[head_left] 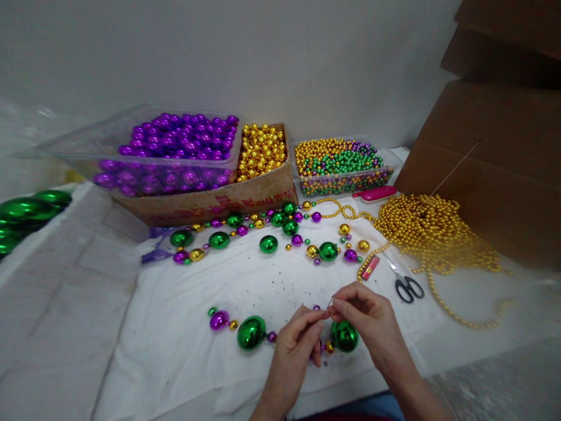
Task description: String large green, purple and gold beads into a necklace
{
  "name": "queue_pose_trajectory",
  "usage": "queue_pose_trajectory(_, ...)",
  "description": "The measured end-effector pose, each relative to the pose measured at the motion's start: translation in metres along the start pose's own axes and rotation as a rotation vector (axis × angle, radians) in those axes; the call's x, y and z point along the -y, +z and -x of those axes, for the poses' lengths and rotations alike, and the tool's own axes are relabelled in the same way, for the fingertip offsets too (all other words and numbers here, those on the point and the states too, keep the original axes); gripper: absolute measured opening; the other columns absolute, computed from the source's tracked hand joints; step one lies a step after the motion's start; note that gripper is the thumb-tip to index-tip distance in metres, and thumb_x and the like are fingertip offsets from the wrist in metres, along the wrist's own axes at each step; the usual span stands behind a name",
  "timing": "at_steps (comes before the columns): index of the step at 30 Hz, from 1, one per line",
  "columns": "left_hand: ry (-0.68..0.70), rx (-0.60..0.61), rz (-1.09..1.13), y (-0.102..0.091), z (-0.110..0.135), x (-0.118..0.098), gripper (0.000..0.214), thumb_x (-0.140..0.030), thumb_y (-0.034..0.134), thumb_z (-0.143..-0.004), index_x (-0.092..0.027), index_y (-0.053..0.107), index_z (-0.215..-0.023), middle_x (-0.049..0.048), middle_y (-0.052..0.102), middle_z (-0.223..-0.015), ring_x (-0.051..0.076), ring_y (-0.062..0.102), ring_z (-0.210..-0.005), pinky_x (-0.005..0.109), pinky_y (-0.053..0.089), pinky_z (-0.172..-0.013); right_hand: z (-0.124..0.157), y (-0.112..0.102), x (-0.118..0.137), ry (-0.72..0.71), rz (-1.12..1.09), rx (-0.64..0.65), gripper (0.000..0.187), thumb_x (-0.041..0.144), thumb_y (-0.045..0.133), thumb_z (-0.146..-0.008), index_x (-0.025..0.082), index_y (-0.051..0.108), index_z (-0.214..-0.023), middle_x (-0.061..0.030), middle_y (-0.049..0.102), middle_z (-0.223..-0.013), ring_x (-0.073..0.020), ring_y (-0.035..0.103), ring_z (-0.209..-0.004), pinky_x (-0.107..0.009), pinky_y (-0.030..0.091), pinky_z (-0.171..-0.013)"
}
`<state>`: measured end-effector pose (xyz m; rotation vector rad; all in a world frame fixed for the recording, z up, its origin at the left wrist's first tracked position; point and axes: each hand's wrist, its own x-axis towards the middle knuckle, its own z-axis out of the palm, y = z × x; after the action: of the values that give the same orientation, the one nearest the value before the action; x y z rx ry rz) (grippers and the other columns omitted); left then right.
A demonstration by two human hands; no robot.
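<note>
My left hand [298,333] and my right hand [363,316] meet fingertip to fingertip over the white cloth [184,362]. Both are closed in a pinch, with a thin pale strand [329,304] showing between them; its exact kind is too small to tell. Under and around the hands lies a row of beads: a big green bead [251,333] and a purple bead [219,320] to the left, another big green bead [345,336] beneath my right hand, and a small gold bead [329,347]. My left hand covers part of this row.
Beaded strands [219,240] and loose beads lie farther back. Behind them stand a purple bead tub [184,140], a carton of gold beads [263,152] and a mixed bead tray [342,164]. Scissors [407,286], a red packet [370,268], a pink-handled tool [377,193] and gold chain [421,228] are right.
</note>
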<state>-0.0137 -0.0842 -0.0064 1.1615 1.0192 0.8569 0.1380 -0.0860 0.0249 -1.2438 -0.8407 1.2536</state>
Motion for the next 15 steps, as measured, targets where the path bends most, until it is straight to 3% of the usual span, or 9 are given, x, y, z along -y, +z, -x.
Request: queue_pose_trajectory(15,-0.013,-0.009,0.029,0.0001,0.0002,0.0033,0.024,-0.036,0.058,-0.085,-0.020,0.070,-0.099,-0.0020,0.047,-0.076,0.005,0.048,-0.049,0.018,0.040,-0.043,0.0005,0.0004,0.0011,0.006,0.024,0.011,0.020,0.033,0.070,-0.075,0.016,0.061,-0.071,-0.0017,0.063,-0.067,-0.0139,0.059,-0.065,-0.025,0.047,-0.062)
